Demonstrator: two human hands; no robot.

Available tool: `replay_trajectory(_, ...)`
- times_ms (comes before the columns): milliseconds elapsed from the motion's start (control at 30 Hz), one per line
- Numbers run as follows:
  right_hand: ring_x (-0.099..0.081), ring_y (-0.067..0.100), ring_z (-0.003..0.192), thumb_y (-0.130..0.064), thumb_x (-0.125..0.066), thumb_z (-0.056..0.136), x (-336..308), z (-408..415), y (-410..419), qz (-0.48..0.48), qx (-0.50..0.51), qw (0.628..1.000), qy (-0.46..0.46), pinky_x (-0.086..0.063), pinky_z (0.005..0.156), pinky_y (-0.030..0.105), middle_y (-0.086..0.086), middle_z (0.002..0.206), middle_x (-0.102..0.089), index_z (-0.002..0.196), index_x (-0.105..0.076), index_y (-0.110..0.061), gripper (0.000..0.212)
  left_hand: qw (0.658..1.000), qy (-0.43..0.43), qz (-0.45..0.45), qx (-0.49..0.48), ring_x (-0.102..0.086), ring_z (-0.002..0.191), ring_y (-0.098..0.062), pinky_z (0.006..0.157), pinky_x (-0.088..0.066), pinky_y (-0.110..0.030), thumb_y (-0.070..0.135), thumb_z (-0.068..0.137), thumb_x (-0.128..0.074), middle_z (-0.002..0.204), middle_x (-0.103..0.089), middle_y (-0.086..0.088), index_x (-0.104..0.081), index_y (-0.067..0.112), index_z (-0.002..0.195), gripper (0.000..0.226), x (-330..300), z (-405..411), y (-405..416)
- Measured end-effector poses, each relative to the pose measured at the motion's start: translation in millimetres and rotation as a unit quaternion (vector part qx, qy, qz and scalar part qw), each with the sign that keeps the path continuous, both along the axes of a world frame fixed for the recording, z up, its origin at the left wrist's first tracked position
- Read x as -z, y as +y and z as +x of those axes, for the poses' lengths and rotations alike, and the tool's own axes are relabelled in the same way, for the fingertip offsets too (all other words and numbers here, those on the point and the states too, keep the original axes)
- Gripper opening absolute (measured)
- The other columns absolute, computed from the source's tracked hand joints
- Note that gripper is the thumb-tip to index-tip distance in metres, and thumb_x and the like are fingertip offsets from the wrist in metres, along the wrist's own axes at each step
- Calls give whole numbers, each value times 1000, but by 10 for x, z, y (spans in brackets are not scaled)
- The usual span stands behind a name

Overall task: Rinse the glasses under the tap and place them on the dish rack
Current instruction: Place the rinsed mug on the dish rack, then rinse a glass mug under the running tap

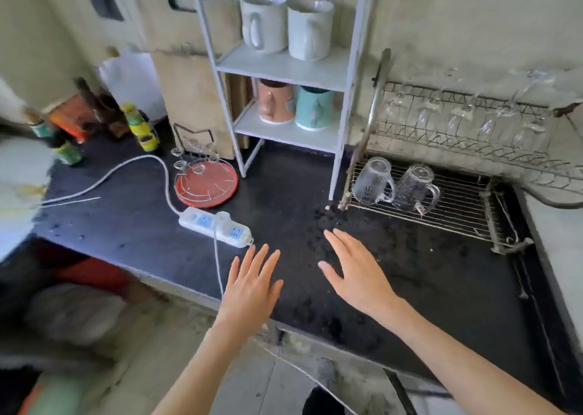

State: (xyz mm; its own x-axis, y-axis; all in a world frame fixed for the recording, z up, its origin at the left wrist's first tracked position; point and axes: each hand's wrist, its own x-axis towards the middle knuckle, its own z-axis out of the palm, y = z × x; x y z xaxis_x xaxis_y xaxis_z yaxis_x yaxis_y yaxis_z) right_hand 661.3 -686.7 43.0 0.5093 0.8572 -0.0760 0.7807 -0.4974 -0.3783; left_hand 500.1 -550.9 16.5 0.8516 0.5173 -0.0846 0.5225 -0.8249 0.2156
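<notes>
Here both hands hover palm-down over the dark tabletop [410, 275], holding nothing. The left hand [252, 283] has its fingers straight and spread wide; the right hand [356, 272] is likewise flat, thumb held apart, so each grip is wide and empty. Two glass mugs [372, 181] [415, 189] lie at about 1 o'clock from the hands, mouths down and tilted, side by side on the lower wire shelf of the dish rack [457, 212], a position that probably lets rinse water drain through the wires. More stemmed glasses [457, 114] hang upside down along the upper rail, at 2 o'clock. A power strip [217, 225] rests at 11 o'clock, just beyond the left fingertips, and a red tray [206, 182] farther back. No tap is in view. Judging by the empty hands, two glasses are placed.
</notes>
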Motion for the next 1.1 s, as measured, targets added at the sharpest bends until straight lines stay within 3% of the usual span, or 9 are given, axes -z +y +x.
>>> replay_trajectory(133, -25, 23, 141, -51, -28, 94, -80, -888, 350, 3, -114, 993, -9, -18, 115, 37, 6, 152, -29, 147, -28, -17, 64, 995, -14, 29, -91, -53, 121, -34, 92, -44, -53, 41, 87, -35, 130, -58, -8, -53, 17, 128, 51, -116, -1131, 66)
replay_trajectory(267, -51, 30, 124, -50, -29, 87, -109, -1690, 811, 14, -211, 977, -29, -39, 102, 47, 12, 136, -52, 134, -50, -10, 65, 979, -38, 13, -202, -53, 121, -35, 92, -43, -56, 37, 85, -48, 131, -57, -9, -52, 13, 128, 50, -178, -2086, 167)
replay_trajectory(400, -32, 24, 138, -58, -18, 84, -194, -2310, 1366, 34, -271, 962, -15, -21, 115, 42, 8, 148, -37, 143, -36, -15, 75, 956, -42, 6, -290, -49, 125, -35, 97, -39, -56, 43, 87, -34, 134, -54, -10, -52, 13, 130, 55, -250, -2828, 369)
replay_trajectory(533, -23, 18, 142, -50, -32, 92, -203, -2771, 1977, 41, -316, 948, -2, -13, 118, 37, 3, 153, -28, 146, -28, -19, 63, 924, -52, 3, -378, -37, 134, -33, 105, -29, -55, 48, 87, -27, 142, -46, -8, -48, 15, 135, 63, -217, -3408, 649)
replay_trajectory(667, -22, 15, 142, -43, -42, 96, -92, -3060, 2638, 47, -342, 938, 22, -13, 118, 35, 0, 153, -27, 146, -28, -22, 57, 891, -71, -25, -448, -7, 145, -24, 115, -5, -45, 58, 85, -11, 155, -21, 0, -26, 23, 146, 73, -61, -3672, 1005)
replay_trajectory(800, -21, 13, 142, -43, -41, 96, 13, -3239, 3344, 29, -357, 933, 37, -12, 118, 33, -2, 154, -26, 147, -27, -22, 57, 873, -74, -44, -480, 9, 145, -18, 117, 4, -40, 45, 98, -29, 158, -5, 5, -11, 28, 149, 56, 9, -3760, 1552)
replay_trajectory(1100, -21, 13, 142, -42, -41, 97, -90, -3552, 4976, 10, -385, 922, 40, -12, 118, 32, -2, 154, -26, 147, -26, -21, 57, 852, -69, -28, -518, 7, 146, -20, 116, 2, -40, 42, 98, -30, 158, -7, 2, -14, 26, 149, 56, -129, -4242, 3082)
